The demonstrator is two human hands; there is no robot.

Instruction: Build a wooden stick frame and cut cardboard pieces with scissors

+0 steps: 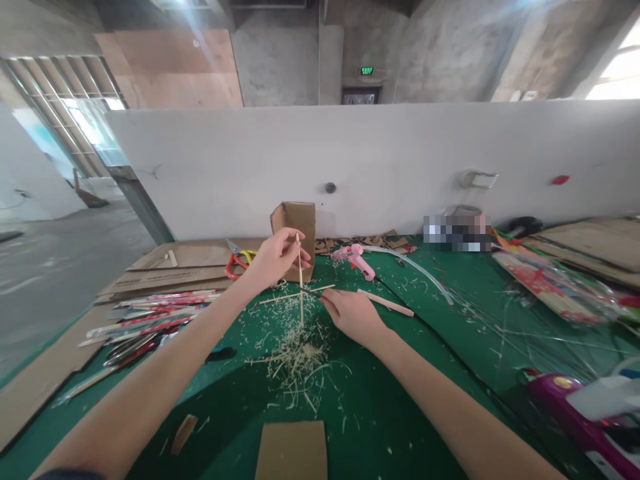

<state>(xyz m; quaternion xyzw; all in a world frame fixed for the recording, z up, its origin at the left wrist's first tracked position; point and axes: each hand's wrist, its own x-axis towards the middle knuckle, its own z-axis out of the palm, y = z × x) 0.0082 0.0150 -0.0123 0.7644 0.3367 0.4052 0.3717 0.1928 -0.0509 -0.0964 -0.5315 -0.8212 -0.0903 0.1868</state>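
Observation:
My left hand [283,257] pinches the upper part of a thin wooden stick [301,307], which stands nearly upright with its lower end over the shavings. My right hand [353,315] is closed on a thin dark blade [311,292], whose tip meets the stick below my left fingers. Another thin stick [274,300] lies crosswise behind the held one. Under the stick, a pile of fine wood shavings [300,363] spreads over the green tabletop [370,413]. An open cardboard box [301,217] stands just behind my left hand.
A pink glue gun [361,261] with a black cord and orange-handled scissors [235,263] lie behind my hands. Packaged sticks [150,320] are at left, a cardboard piece [293,450] at the front, a purple device [570,407] at right. A wooden rod [390,305] lies beyond my right hand.

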